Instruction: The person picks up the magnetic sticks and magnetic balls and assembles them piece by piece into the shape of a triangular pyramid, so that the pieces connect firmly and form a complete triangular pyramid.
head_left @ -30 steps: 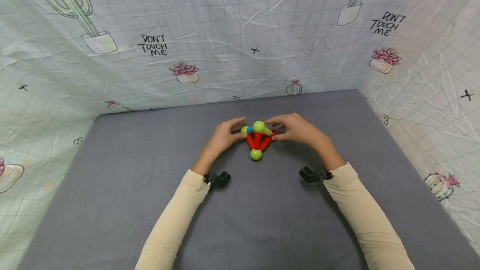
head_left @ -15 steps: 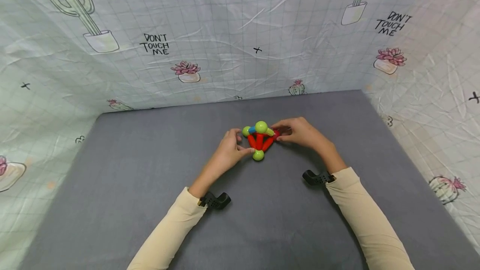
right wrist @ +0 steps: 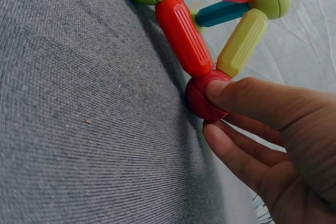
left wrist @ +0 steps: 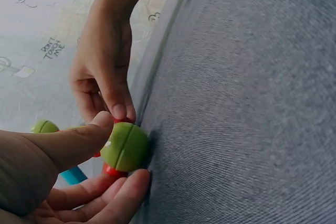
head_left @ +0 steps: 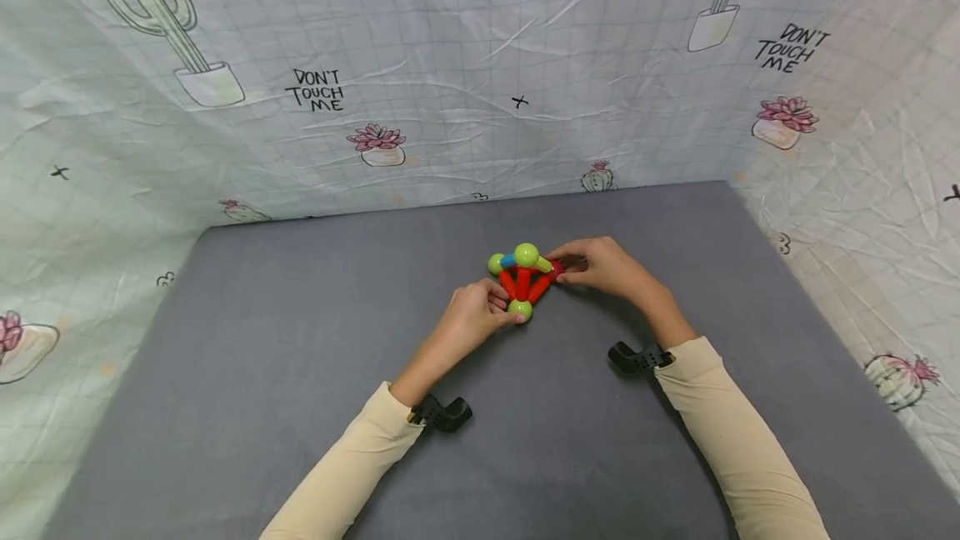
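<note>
A pyramid-like frame of toy building rods and balls stands on the grey table. Its front green ball (left wrist: 126, 148) is held between the thumb and fingers of my left hand (head_left: 474, 315). At the right corner, my right hand (head_left: 603, 263) pinches a dark red ball (right wrist: 202, 98) with thumb and fingertips. Another green ball (head_left: 527, 254) forms the top, and a third green ball (head_left: 496, 263) sits at the back left. Red rods (right wrist: 184, 35) run from the front ball; a blue rod (right wrist: 223, 14) and a yellow rod (right wrist: 242, 43) meet the top ball.
The grey tabletop (head_left: 337, 340) spreads around the frame. A pale cloth (head_left: 450, 65) printed with cacti rises behind the table and along both sides. Each wrist wears a black camera band, the left band (head_left: 442, 413) and the right band (head_left: 637, 357).
My left hand has left the back left green ball and come forward to the front green ball, which it now grips. My right hand stays at the red ball.
</note>
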`<state>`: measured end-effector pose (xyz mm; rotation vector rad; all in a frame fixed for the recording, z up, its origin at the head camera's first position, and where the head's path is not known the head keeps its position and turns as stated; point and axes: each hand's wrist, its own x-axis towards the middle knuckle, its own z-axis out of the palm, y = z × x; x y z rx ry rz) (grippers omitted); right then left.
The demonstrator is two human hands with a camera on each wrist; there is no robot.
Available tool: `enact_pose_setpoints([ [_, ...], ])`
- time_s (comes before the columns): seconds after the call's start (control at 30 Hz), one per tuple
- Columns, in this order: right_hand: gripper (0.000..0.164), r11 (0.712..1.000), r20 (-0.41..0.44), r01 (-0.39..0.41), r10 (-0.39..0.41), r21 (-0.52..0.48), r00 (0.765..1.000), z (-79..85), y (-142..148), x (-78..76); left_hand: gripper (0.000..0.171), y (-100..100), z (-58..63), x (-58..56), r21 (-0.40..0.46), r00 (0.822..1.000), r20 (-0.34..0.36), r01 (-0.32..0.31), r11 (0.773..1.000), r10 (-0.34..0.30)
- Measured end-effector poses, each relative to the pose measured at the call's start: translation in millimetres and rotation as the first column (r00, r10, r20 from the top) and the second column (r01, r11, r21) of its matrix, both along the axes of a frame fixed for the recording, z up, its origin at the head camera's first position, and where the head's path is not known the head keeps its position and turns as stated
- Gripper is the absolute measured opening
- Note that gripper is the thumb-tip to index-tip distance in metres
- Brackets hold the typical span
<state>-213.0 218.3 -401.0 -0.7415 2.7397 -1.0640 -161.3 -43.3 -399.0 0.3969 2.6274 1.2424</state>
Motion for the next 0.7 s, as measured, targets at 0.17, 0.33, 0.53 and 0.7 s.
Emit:
enact_pose_setpoints([
  [0.17, 0.037, 1.000, 0.002, 0.000, 0.000, -0.002, 1.000, -0.3, -1, -1.1, 0.037, -1, -3.7, -1.8, 0.034, 1.000, -0.028, -0.002, 0.999, 0.003],
  [0.33, 0.034, 1.000, 0.010, 0.000, 0.000, -0.008, 1.000, 0.3, -3, -0.8, 0.034, -3, -3.6, -6.4, 0.033, 0.999, -0.054, 0.007, 0.999, -0.005],
  [0.53, 0.030, 1.000, -0.009, 0.007, -0.007, -0.015, 1.000, -0.8, -13, 9.3, 0.024, -20, 0.2, -12.1, -0.001, 0.997, -0.076, 0.013, 1.000, -0.013],
  [0.7, 0.029, 1.000, -0.010, -0.010, 0.010, -0.019, 1.000, 0.1, -32, 28.8, 0.026, -43, 4.0, -16.2, -0.033, 0.991, -0.129, 0.037, 0.999, -0.041],
])
